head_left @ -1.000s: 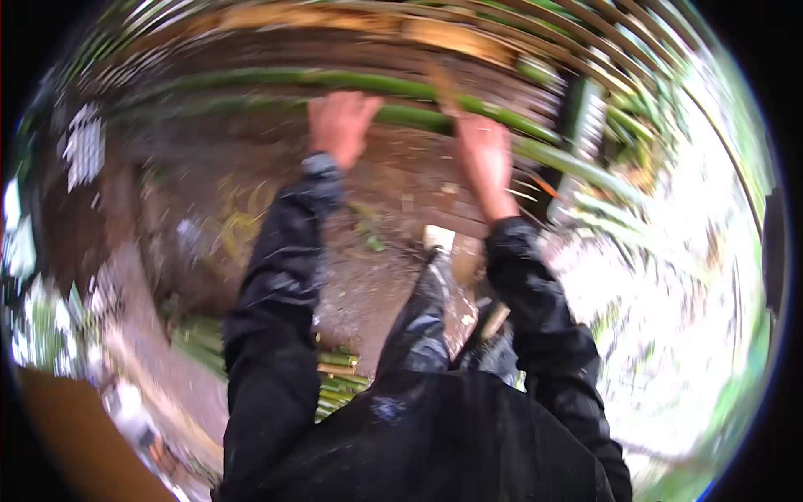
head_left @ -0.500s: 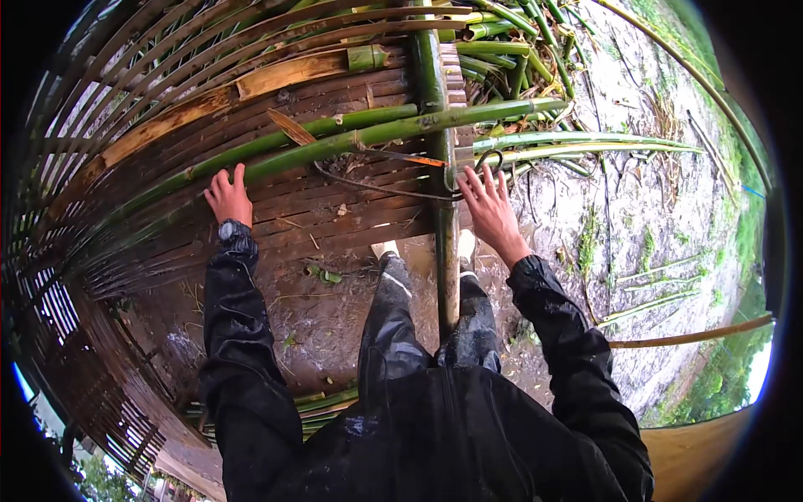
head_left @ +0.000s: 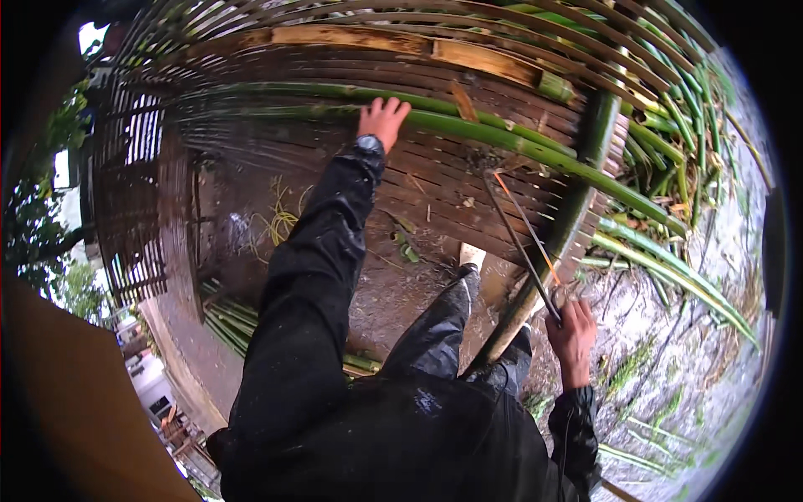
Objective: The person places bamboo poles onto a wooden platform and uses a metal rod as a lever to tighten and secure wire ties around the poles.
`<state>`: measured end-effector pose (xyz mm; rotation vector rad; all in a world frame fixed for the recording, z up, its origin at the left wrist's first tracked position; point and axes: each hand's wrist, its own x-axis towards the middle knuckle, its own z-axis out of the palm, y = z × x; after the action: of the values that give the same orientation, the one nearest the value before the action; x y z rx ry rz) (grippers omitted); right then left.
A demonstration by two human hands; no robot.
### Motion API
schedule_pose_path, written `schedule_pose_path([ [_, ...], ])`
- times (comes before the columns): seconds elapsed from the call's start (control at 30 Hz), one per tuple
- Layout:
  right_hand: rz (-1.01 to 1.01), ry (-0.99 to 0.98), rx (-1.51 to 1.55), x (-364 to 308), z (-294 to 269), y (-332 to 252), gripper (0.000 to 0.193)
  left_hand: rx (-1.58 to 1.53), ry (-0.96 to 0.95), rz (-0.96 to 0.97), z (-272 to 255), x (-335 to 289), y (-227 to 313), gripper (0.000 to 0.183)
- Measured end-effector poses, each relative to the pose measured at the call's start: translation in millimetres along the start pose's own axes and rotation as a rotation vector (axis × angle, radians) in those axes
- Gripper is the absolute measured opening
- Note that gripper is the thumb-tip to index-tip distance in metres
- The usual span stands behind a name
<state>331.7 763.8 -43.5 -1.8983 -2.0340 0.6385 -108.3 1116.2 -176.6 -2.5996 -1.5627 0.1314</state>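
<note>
The left hand [head_left: 383, 124] reaches far forward and lies over the nearer of two long, round green bamboo poles. Its fingers are slightly apart and spread across the stem, pointing toward the farther green bamboo pole [head_left: 335, 89]; whether the fingertips touch that one, I cannot tell. The nearer green bamboo pole [head_left: 585, 173] runs almost parallel to it, close beside it, and both lie lengthwise across a brown slatted bamboo bench [head_left: 443, 180]. Toward the right, the nearer pole crosses over a thick dark-green bamboo crosspiece [head_left: 569, 219], its end jutting out past it. The crosspiece slants back toward the person's legs.

The right hand [head_left: 574, 341] is low and to the right, well apart from the left. Its fingers are clamped on the near end of a narrow bow saw [head_left: 513, 227] with a dark frame and a thin orange blade [head_left: 545, 259]. The saw points forward and leftward, its far corner near the nearer pole but apart from it.

A flat, light-brown sliver of bamboo [head_left: 462, 100] sits at the poles, just right of the left hand. Beyond them a long, tan split bamboo strip [head_left: 360, 38] follows the far side of the bench. Cut green bamboo stems [head_left: 657, 142] are heaped at the right, and a yellow tangle of cord [head_left: 280, 224] lies on the muddy ground [head_left: 385, 293] to the left.
</note>
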Motion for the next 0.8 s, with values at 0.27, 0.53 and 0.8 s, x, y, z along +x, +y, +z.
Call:
schedule_pose_path([
  [0.27,0.318,0.109,0.256,-100.7,-39.0,-22.7,0.024,-0.033,-0.13,0.106,6.2,2.5,-19.7,0.062],
  [0.53,0.487,0.212,0.259,-112.9,-56.7,-47.5,0.018,-0.126,-0.234,0.293,-9.4,22.5,18.8,0.067],
  [0.8,0.568,0.197,0.315,-112.5,-40.8,-50.8,0.02,-0.178,-0.302,0.428,-11.9,1.6,-1.7,0.069],
])
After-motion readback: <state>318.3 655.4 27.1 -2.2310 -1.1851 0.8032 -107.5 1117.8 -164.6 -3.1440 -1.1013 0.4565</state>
